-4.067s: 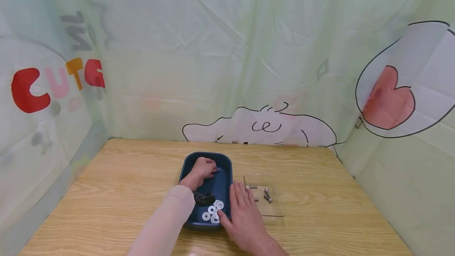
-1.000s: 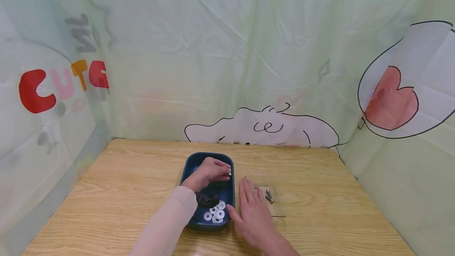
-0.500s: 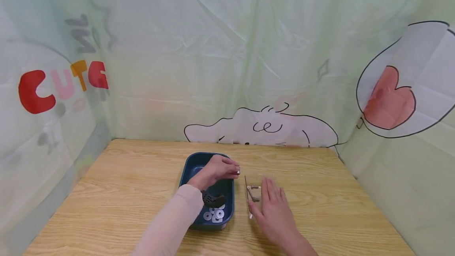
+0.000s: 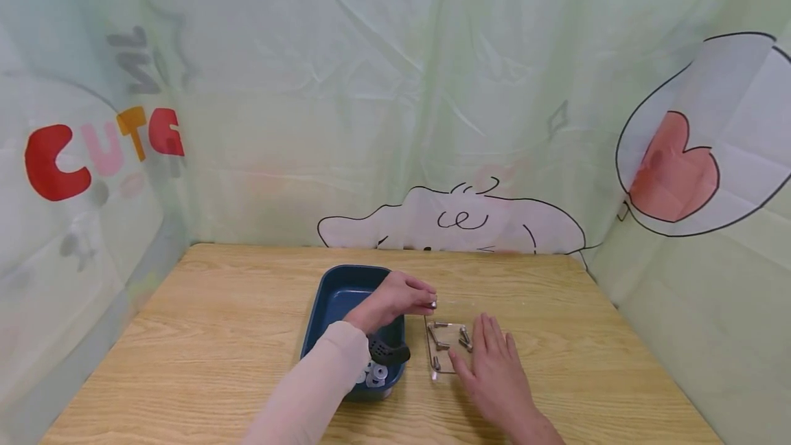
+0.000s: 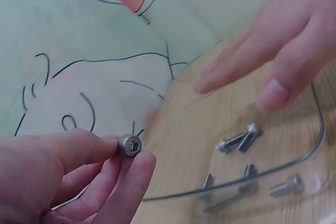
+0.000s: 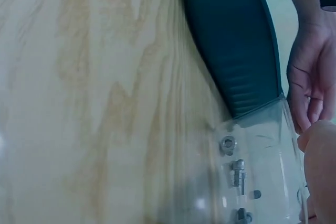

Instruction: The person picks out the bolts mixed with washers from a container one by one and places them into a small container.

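Between thumb and fingertips, my left hand (image 4: 395, 299) pinches a metal socket-head bolt (image 5: 129, 145), its hex recess facing the left wrist camera. That hand is over the tray's right rim, near the far left corner of a clear plastic box (image 4: 428, 343). Inside the box lie several similar bolts (image 4: 465, 337). Along the box's right side is my right hand (image 4: 499, 373), fingers straight and holding nothing; whether it touches the box I cannot tell. The dark blue tray (image 4: 316, 314) stands left of the box, partly hidden by my left forearm.
Several flat washers (image 4: 376, 375) lie at the near end of the blue tray. A black perforated mount (image 4: 388, 351) sits at my left wrist, above the tray. The wooden table (image 4: 235, 321) meets a printed curtain (image 4: 278, 156) at the back.
My left hand has risen from inside the tray and moved right with the bolt towards the box. My right hand has shifted from beside the tray, across the box, to the box's right side.
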Demonstrator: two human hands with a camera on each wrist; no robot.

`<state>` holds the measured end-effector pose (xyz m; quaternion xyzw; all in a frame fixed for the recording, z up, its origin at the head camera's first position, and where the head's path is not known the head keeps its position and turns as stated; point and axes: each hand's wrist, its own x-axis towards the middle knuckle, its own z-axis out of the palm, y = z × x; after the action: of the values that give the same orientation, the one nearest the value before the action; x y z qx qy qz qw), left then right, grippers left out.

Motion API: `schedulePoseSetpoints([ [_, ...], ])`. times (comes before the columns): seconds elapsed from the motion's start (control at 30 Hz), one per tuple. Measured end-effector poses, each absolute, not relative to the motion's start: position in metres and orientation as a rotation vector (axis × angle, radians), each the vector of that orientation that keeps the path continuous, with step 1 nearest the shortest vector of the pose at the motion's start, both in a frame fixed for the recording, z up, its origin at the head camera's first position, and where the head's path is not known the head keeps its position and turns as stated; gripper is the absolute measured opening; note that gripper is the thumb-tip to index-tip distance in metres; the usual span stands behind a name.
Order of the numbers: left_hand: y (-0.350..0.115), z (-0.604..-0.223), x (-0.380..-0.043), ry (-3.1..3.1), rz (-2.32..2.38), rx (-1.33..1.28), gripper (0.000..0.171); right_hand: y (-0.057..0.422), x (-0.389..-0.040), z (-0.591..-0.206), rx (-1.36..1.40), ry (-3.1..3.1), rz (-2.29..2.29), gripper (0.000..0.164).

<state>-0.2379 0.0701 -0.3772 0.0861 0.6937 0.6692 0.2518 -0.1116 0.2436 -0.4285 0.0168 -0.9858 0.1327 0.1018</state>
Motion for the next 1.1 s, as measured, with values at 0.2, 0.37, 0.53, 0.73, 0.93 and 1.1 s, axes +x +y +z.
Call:
schedulePoseSetpoints([
  [0.2, 0.084, -0.378, -0.232, 1.918, 1.732, 0.289, 0.022, 0.245, -0.111, -0.436, 0.042, -2.899, 0.386, 0.078],
  [0.37, 0.092, -0.378, -0.228, 1.91, 1.707, 0.308, 0.023, 0.244, -0.111, -0.44, 0.046, -2.871, 0.369, 0.076],
  [0.53, 0.097, -0.382, -0.225, 1.9, 1.713, 0.307, 0.021, 0.242, -0.11, -0.441, 0.045, -2.877, 0.371, 0.075],
  [0.73, 0.103, -0.385, -0.223, 1.945, 1.689, 0.307, 0.016, 0.242, -0.112, -0.443, 0.036, -2.866, 0.353, 0.074],
  [0.93, 0.106, -0.387, -0.219, 1.971, 1.673, 0.311, 0.02, 0.242, -0.112, -0.446, 0.05, -2.844, 0.351, 0.073],
  [1.1, 0.106, -0.388, -0.218, 1.971, 1.679, 0.324, 0.019, 0.242, -0.111, -0.447, 0.05, -2.838, 0.357, 0.073],
])
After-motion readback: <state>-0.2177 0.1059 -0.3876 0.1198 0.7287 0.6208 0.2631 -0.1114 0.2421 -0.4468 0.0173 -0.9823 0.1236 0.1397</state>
